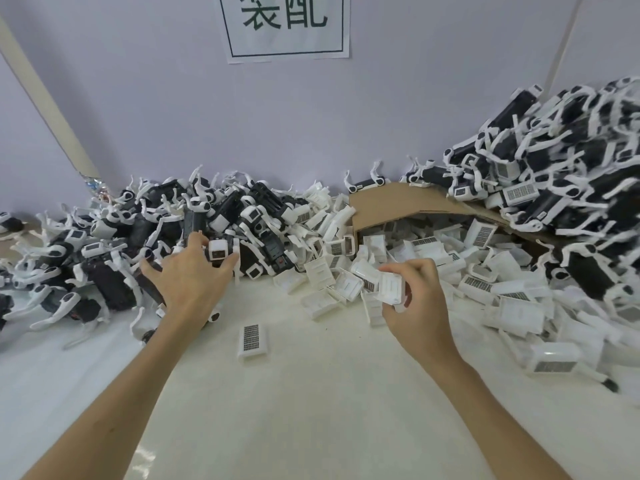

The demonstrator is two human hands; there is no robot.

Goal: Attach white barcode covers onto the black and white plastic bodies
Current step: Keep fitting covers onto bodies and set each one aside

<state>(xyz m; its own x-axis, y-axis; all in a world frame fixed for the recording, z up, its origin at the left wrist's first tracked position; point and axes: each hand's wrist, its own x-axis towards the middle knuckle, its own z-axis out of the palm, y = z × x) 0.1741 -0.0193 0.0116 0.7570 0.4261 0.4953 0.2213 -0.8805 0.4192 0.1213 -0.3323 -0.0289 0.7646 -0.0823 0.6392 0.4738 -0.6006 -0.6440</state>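
Note:
My left hand (188,278) reaches into the left heap of black and white plastic bodies (114,244) and its fingers curl round one body (221,252) at the heap's near edge. My right hand (415,299) holds a white barcode cover (391,287) just above the table, in front of the pile of white covers (450,268). One loose cover (252,341) lies barcode side up on the table between my hands.
A second, taller heap of bodies (561,161) rises at the right, over a bent cardboard sheet (398,202). The white table (311,410) stretches toward me. A wall with a printed paper sign (287,26) stands behind the heaps.

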